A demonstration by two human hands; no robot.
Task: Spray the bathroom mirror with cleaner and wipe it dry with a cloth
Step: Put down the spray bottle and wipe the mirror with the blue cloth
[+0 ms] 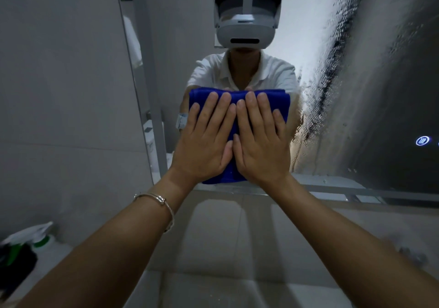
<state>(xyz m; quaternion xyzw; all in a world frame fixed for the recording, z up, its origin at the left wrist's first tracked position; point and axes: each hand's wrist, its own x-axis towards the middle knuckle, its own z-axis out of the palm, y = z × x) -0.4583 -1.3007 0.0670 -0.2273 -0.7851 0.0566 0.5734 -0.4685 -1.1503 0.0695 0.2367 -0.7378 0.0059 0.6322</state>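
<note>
1. Straight fingers (211, 108) of the left hand (204, 146) and right hand (261, 146) lie flat, side by side, pressing a folded blue cloth (240, 95) against the mirror (380, 108); nothing is gripped.
2. The wiping step appears in hand; next, the cloth should sweep right, into the droplets (332, 65).
3. The cloth's folded edge faces up; its long axis seems upright, though the hands cover most of it.

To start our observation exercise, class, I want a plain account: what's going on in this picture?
A person is wiping a bathroom mirror. The left hand and the right hand press a folded blue cloth flat against the glass with straight fingers. Droplets cover the mirror to the right of the cloth, so that part is not yet dry. A spray bottle stands blurred at the lower left.
</note>
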